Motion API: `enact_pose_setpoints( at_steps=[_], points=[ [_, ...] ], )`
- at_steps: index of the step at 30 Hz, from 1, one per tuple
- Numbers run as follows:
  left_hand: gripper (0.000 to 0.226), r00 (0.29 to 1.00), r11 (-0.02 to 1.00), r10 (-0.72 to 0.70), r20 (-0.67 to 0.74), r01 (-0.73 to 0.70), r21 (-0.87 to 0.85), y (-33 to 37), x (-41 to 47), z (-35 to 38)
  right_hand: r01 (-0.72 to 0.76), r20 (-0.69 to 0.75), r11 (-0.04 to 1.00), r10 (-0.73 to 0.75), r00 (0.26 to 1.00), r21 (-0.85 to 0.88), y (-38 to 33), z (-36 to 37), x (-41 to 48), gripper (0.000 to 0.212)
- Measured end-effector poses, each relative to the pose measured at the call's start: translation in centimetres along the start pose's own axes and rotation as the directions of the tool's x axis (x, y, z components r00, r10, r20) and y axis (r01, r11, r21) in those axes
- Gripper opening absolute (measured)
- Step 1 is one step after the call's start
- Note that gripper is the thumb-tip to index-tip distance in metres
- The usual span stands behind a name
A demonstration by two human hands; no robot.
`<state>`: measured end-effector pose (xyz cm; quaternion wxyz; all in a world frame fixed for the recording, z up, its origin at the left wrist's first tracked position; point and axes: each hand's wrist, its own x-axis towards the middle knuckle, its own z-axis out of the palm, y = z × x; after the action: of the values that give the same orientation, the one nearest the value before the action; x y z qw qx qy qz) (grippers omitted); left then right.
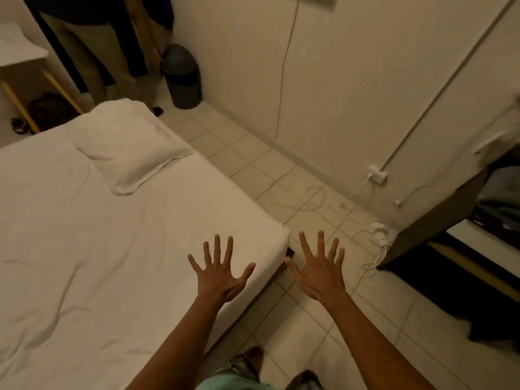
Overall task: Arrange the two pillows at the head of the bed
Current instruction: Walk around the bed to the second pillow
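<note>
Reaching out with both hands spread wide, holding nothing.
Left hand [218, 273] over the bed [84, 249] corner, right hand [320, 270] over floor tiles [253, 164]; one pillow [126, 142] lies at the far end.

Bed [84, 249] with wrinkled white sheet, corner near frame centre. One white pillow [126, 144] lies on it at far end, close to right edge, slightly skewed. Second pillow possibly outside view. Tiled floor [295, 313] beside bed, loose white cables [312, 202] on it.
</note>
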<state>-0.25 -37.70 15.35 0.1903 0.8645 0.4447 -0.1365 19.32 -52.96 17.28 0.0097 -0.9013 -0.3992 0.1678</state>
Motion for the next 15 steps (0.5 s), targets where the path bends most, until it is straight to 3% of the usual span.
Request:
enact_pose_setpoints(
  at_steps=[4,8,15],
  points=[
    [0.098,0.999,0.999,0.045,-0.009,-0.044,0.021,6.7,7.6,-2.2,-0.001,-0.008,1.000,0.001,1.000,-0.004,4.3,-3.0,7.2,0.097],
    [0.102,0.999,0.999,0.033,-0.041,-0.032,0.012,12.8,15.7,-3.4,0.020,0.026,1.000,-0.020,0.999,-0.012,9.2,-5.0,16.5,0.089],
    [0.109,0.993,0.991,-0.119,0.001,0.119,-0.060,22.6,25.0,-2.6,0.120,0.139,0.993,-0.117,0.983,-0.014,17.0,-9.1,30.4,0.085]
  ],
)
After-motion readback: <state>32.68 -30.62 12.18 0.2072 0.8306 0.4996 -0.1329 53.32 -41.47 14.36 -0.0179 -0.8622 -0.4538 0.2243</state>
